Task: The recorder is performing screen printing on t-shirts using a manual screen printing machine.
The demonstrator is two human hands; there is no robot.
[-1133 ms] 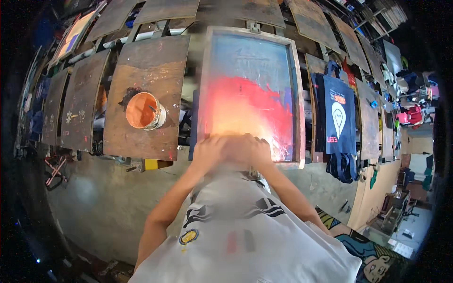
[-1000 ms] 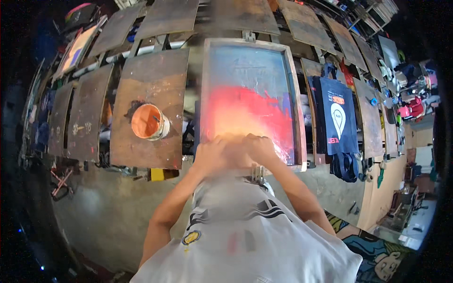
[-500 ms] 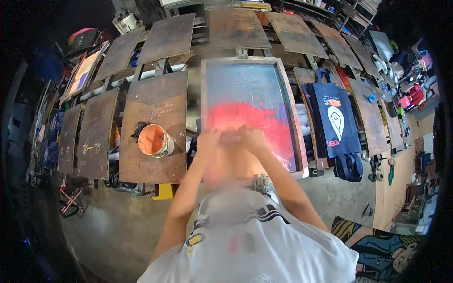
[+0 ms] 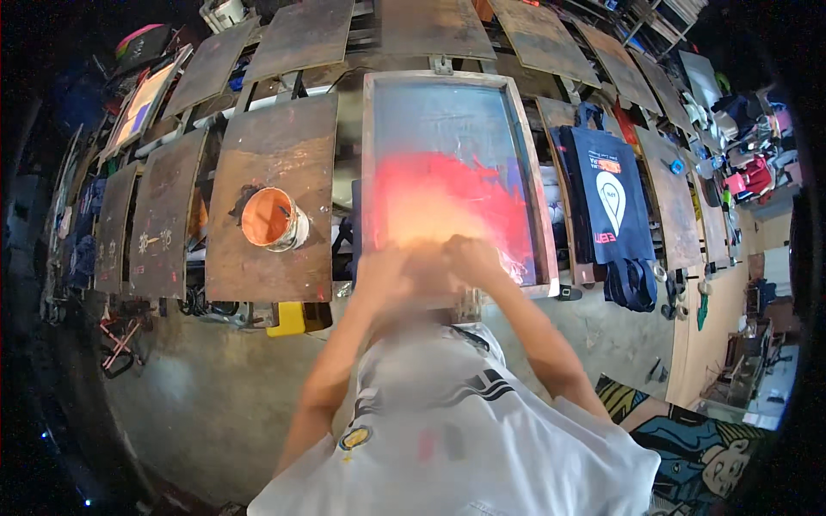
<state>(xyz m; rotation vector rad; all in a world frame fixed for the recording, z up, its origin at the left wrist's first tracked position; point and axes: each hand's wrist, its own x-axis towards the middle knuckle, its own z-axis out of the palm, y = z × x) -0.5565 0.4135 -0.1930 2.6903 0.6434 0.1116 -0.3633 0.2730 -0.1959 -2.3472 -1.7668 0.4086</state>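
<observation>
Across the press, the framed printing screen lies flat, red ink pooled mid-mesh. Left hand and right hand meet at its near edge, grip blurred, so I cannot tell. Uneven pressure could streak ink; the orange ink tub nearby could tip.

Single view, taken from a wide fisheye camera worn on the person's head, looking steeply down and forward over the chest and both forearms, which enter from the lower edge. The framed printing screen lies near the centre, close below the lens, with the left hand and right hand at its near edge. Wooden platens fan out toward the upper rim, their straight edges bowed by the lens. The concrete floor fills the lower left, farther off. No second view is supplied for overlap.
</observation>
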